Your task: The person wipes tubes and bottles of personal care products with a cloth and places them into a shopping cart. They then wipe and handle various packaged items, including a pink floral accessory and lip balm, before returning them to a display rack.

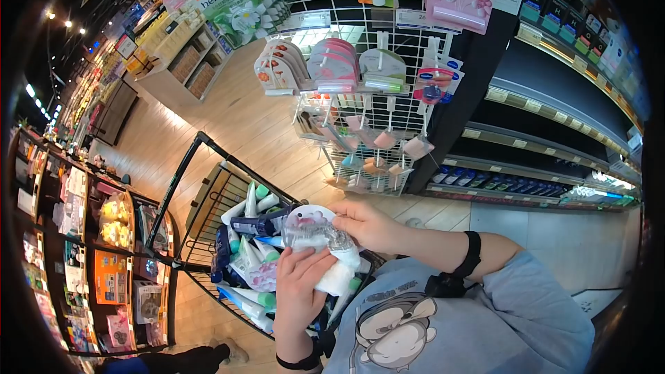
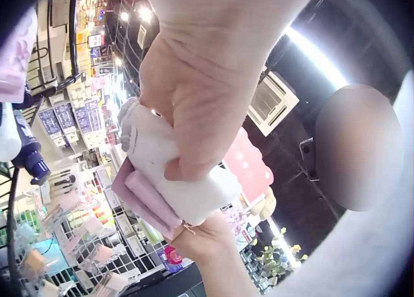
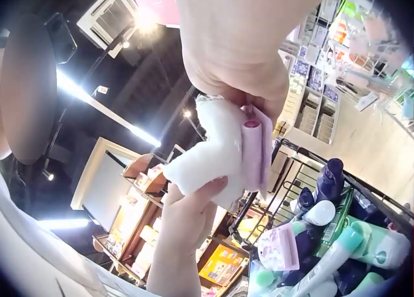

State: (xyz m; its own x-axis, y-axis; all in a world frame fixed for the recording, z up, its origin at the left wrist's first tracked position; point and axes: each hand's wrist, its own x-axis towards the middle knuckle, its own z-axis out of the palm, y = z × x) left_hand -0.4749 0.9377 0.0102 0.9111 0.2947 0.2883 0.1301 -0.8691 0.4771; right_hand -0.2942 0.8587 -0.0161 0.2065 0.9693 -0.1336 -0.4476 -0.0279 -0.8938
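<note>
Over a black cart (image 1: 181, 174), both hands hold a small carded pack (image 1: 305, 221) with a clear front and a pale lilac tube (image 3: 251, 151), perhaps a lip balm. My right hand (image 1: 364, 225) pinches the pack's edge, thumb on top. A white cloth (image 1: 339, 275) is bunched against the pack. My left hand (image 1: 299, 280) grips the cloth, its fingers across the pack's near side; in the left wrist view a fingertip presses into the cloth (image 2: 155, 148). Many tubes and bottles fill the cart, among them a lilac flower-shaped pack (image 1: 264, 277).
A white wire rack (image 1: 388, 21) with hanging carded packs stands ahead. Dark shelves (image 1: 554, 114) line the right side. Stocked shelving (image 1: 83, 235) runs along the left, and another person's shoe (image 1: 235, 352) shows at the bottom. A low display unit (image 1: 183, 73) stands farther back.
</note>
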